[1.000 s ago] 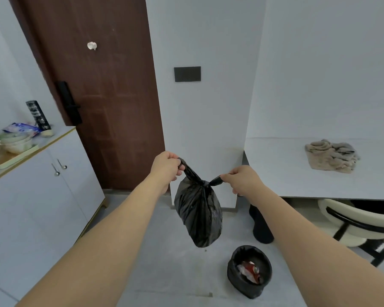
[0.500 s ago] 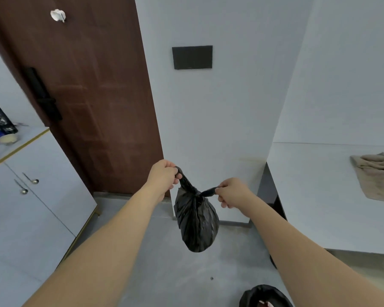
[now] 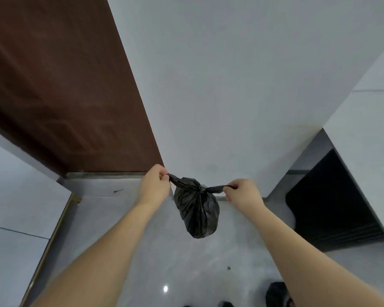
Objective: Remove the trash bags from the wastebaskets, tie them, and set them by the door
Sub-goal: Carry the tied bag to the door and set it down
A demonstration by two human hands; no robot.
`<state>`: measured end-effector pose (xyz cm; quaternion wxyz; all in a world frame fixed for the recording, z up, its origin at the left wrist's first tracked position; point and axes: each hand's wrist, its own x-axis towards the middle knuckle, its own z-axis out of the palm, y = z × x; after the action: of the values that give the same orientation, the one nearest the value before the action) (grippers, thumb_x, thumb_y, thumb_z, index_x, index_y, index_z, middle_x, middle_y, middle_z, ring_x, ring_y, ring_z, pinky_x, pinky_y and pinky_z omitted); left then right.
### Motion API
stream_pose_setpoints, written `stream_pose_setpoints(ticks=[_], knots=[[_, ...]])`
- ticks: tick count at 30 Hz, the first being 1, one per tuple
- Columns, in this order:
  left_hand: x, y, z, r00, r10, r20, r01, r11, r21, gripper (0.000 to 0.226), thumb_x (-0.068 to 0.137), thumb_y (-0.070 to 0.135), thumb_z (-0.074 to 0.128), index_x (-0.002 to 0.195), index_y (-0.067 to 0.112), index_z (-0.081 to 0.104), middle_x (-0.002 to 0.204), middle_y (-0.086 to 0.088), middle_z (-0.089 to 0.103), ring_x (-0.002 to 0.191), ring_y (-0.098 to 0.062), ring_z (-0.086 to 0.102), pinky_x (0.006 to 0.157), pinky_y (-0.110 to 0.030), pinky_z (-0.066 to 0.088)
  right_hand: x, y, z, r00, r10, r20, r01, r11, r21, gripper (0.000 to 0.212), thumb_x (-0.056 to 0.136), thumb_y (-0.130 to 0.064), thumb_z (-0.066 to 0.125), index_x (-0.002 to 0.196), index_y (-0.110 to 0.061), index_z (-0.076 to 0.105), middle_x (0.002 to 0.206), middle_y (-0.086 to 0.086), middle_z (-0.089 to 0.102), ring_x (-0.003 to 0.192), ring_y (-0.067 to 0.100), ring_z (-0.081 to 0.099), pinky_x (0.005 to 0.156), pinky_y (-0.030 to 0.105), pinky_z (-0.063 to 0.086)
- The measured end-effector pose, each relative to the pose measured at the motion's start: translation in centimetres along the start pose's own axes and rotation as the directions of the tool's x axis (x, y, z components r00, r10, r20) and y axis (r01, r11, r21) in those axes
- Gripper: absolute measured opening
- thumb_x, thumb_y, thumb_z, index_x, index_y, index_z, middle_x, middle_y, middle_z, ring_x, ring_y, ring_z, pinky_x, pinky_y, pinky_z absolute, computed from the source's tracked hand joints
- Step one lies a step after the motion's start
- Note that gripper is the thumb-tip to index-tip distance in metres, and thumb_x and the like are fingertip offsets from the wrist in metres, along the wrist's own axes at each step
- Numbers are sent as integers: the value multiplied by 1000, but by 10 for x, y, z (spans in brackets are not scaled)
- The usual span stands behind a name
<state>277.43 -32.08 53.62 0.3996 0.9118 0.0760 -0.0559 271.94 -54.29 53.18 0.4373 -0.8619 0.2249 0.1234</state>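
Left hand (image 3: 155, 187) pinches one twisted ear of the black trash bag (image 3: 197, 212), and the right hand (image 3: 242, 193) pinches the other, each with fingers curled round its strip of plastic. Between them sits the knot (image 3: 200, 188), the two ears stretched nearly level to either side, and the bag's body hangs straight down below it, clear of the grey floor (image 3: 111, 218). Its long axis is vertical, midway between the hands, neither hand nearer. Beyond the left hand stands the brown door (image 3: 60, 89), its threshold (image 3: 104, 174) just behind the bag, so the set-down spot lies ahead and slightly left. Against a second ago, the ears are drawn flatter and wider, the view has closed on the door's foot, and the lined wastebasket (image 3: 277, 293) has slid to the bottom edge.
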Motion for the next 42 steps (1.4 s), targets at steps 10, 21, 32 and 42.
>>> stream_pose_setpoints(ticks=[10, 21, 32, 42], knots=[[156, -236, 229, 968, -164, -191, 179, 982, 65, 9, 95, 11, 42, 92, 15, 50, 77, 1, 55, 71, -24, 50, 63, -33, 38, 241, 178, 216, 999, -19, 27, 20, 999, -44, 18, 92, -25, 55, 79, -17, 65, 79, 5, 70, 72, 25, 66, 67, 35, 54], [253, -380, 378, 939, -250, -237, 251, 968, -29, 12, 91, 10, 42, 93, 14, 53, 81, -5, 61, 76, -30, 58, 68, -38, 50, 392, 293, 350, 999, -35, 36, 40, 987, -153, 21, 94, -27, 54, 82, -12, 64, 75, 5, 65, 63, 20, 55, 56, 26, 40], [201, -292, 320, 961, -277, -12, 277, 959, 55, 20, 102, 22, 31, 95, 14, 48, 85, -2, 52, 86, -26, 51, 72, -35, 43, 325, 226, 272, 982, 4, 188, 28, 986, -164, 36, 98, -25, 49, 128, -7, 53, 125, 10, 60, 116, 27, 56, 96, 34, 46], [108, -10, 68, 1000, -21, -1, 21, 975, 220, 39, 101, 25, 35, 131, 5, 50, 134, -13, 54, 120, -31, 50, 99, -39, 41, 132, -27, 23, 963, -175, 206, 230, 931, -284, 50, 102, -22, 37, 148, -5, 28, 155, 10, 31, 142, 22, 28, 113, 28, 22]])
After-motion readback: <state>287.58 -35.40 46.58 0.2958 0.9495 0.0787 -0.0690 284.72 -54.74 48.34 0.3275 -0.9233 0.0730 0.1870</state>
